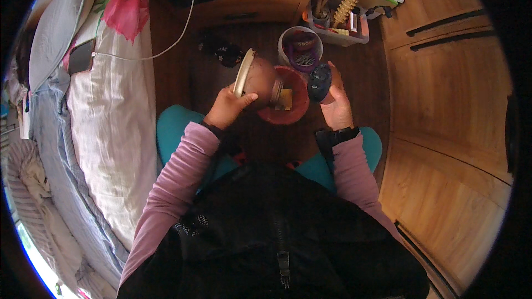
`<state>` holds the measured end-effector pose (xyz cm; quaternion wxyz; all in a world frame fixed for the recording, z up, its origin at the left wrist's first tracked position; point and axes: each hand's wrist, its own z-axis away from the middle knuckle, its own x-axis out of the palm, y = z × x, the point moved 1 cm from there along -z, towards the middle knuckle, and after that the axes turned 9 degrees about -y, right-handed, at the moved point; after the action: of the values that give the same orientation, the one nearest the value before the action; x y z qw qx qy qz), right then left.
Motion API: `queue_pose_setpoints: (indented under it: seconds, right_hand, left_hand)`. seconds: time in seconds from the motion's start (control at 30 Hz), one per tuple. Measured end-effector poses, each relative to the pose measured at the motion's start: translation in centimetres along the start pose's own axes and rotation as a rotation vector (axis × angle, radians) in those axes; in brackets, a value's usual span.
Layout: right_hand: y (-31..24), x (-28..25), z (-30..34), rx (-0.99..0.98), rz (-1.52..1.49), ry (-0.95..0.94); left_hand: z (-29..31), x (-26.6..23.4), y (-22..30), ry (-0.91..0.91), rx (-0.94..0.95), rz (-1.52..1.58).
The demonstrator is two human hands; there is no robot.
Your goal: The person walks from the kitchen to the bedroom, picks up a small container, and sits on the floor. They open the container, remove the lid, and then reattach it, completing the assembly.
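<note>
My left hand is closed on a brown, rounded vessel with a cream rim, held tilted over a red basin. The vessel's exact kind is unclear. A yellowish block shows in the basin. On the right, my right hand grips a dark, oval thing with small pale marks, raised beside the basin. Its far-side fingers are partly hidden. Just beyond stands a white bucket with a purple ring-shaped thing and other items in it.
A dark patterned cloth lies on the floor. A clear bin with a wooden roller massager stands at the far right. Wooden cabinets line the right; a bed with a phone on a white cable borders the left.
</note>
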<state>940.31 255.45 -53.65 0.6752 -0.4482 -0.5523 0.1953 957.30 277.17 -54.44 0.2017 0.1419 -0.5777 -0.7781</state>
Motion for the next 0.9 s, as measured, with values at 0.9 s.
queue_pose_setpoints:
  seconds: [0.9]
  right_hand:
    - [0.2,-0.9,-0.9,0.116,0.362,0.048]
  left_hand:
    - [-0.1,-0.7,-0.4,-0.061,-0.051,0.490]
